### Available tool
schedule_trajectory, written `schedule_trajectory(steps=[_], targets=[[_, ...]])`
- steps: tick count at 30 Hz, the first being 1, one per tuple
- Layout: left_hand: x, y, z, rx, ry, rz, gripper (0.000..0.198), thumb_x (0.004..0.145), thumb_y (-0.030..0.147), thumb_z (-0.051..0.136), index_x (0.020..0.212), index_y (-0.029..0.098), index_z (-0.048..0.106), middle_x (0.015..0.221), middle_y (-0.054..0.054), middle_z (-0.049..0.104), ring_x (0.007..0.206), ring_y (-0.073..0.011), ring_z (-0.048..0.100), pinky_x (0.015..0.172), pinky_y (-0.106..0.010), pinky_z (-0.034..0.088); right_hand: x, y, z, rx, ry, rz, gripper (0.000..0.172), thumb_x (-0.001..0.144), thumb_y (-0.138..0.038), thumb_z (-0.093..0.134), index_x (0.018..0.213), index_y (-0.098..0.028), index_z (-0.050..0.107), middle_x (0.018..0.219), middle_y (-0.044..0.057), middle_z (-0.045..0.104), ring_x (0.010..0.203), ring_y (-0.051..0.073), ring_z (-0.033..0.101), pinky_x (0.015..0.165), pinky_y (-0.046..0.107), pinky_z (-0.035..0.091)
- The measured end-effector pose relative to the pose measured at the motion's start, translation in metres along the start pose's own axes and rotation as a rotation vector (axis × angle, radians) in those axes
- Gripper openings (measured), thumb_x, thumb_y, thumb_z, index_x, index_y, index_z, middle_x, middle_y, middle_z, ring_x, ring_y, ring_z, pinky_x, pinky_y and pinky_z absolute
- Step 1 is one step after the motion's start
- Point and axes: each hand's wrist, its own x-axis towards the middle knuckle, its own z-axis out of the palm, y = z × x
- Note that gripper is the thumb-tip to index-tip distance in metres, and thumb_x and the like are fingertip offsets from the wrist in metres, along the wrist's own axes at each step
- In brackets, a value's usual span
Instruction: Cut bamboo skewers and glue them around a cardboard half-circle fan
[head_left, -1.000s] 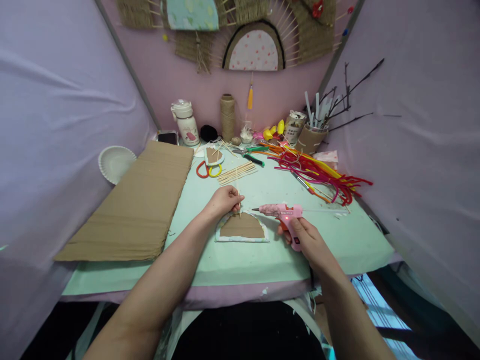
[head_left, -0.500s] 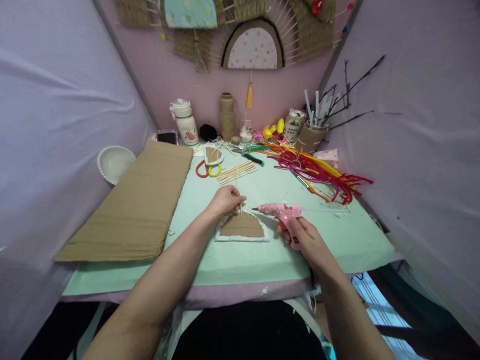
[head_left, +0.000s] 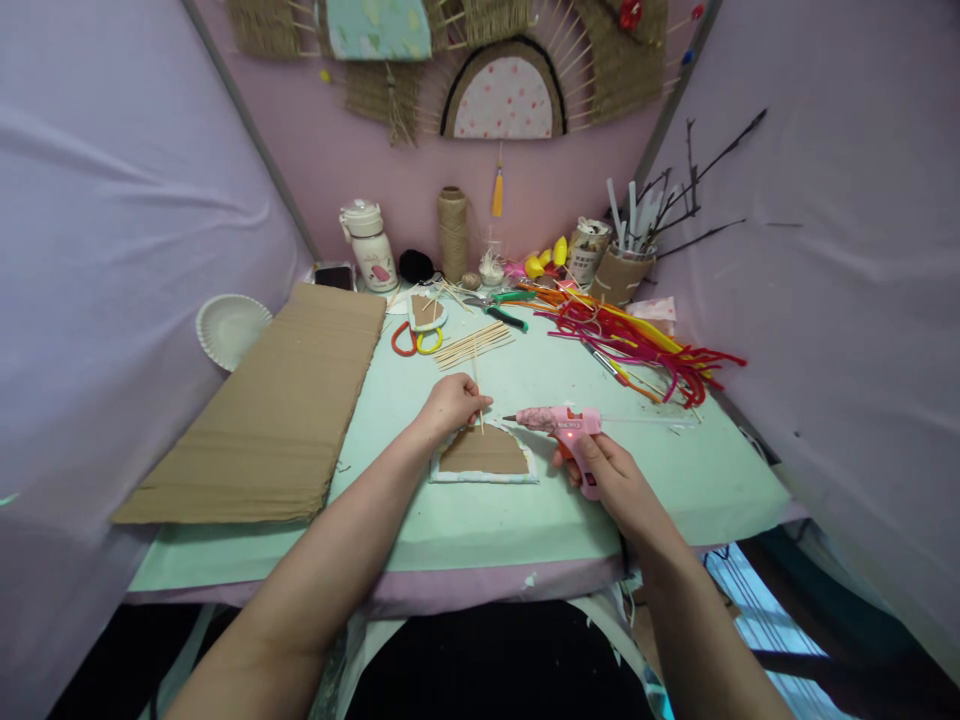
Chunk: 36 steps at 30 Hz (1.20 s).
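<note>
My left hand [head_left: 448, 403] pinches a thin wooden stick [head_left: 477, 392] and holds it upright against the top edge of a half-round brown cardboard piece [head_left: 484, 455] with a pale patterned border. My right hand [head_left: 611, 478] grips the handle of a pink hot glue gun [head_left: 559, 422]. Its red light glows and its nozzle points left, close to the stick and the cardboard's top. The piece lies flat on the mint-green table [head_left: 480, 520].
A large corrugated cardboard sheet [head_left: 274, 405] covers the table's left side, a white paper plate [head_left: 231, 326] beyond it. A pile of wooden sticks [head_left: 474, 345], scissors [head_left: 415, 340], pliers [head_left: 501, 306], red and orange pipe cleaners [head_left: 637, 345], a twine spool [head_left: 453, 234] and a bottle [head_left: 371, 245] lie farther back.
The stick in my left hand has shifted slightly right along the cardboard's top edge. The glue gun and my right hand have barely moved.
</note>
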Motion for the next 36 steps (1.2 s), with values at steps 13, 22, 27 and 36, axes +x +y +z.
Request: schedule_trajectory(steps=[13,22,27,36], targets=[[-0.0019,0.0033,0.0015,0.098,-0.002,0.013,0.017,0.076,0.025,0.066,0.068,0.02,0.052,0.046,0.004,0.057,0.046,-0.0133,0.052,0.05,-0.024,0.034,0.0014,0.0027,0.0,0.026,-0.006,-0.02,0.048,0.091,-0.058,0.043,0.08,-0.016,0.063,0.061,0.0,0.053,0.056,0.013,0.048,0.052,0.024,0.038],[-0.0016,0.0044,0.0016,0.158,0.008,0.024,0.019,0.075,0.026,0.066,0.065,0.02,0.052,0.046,0.003,0.057,0.046,-0.0132,0.052,0.051,-0.024,0.035,0.0012,0.0007,0.0003,0.047,-0.012,0.003,0.048,0.09,-0.059,0.045,0.081,-0.016,0.064,0.061,0.0,0.052,0.056,0.013,0.047,0.053,0.025,0.037],[-0.0016,0.0041,0.002,0.136,0.009,0.027,0.017,0.074,0.024,0.066,0.064,0.02,0.053,0.046,0.003,0.058,0.046,-0.0124,0.051,0.05,-0.024,0.035,0.0015,0.0018,0.0002,0.051,-0.017,-0.012,0.047,0.091,-0.057,0.044,0.082,-0.015,0.064,0.061,-0.001,0.051,0.056,0.013,0.047,0.053,0.025,0.036],[-0.001,0.0032,-0.0059,0.09,-0.048,-0.042,0.025,0.084,0.039,0.06,0.073,0.016,0.062,0.049,0.0,0.06,0.041,-0.0118,0.051,0.045,-0.023,0.036,0.0034,0.006,0.0001,0.048,-0.013,-0.012,0.049,0.091,-0.059,0.043,0.083,-0.015,0.063,0.061,0.0,0.051,0.055,0.012,0.046,0.053,0.024,0.036]])
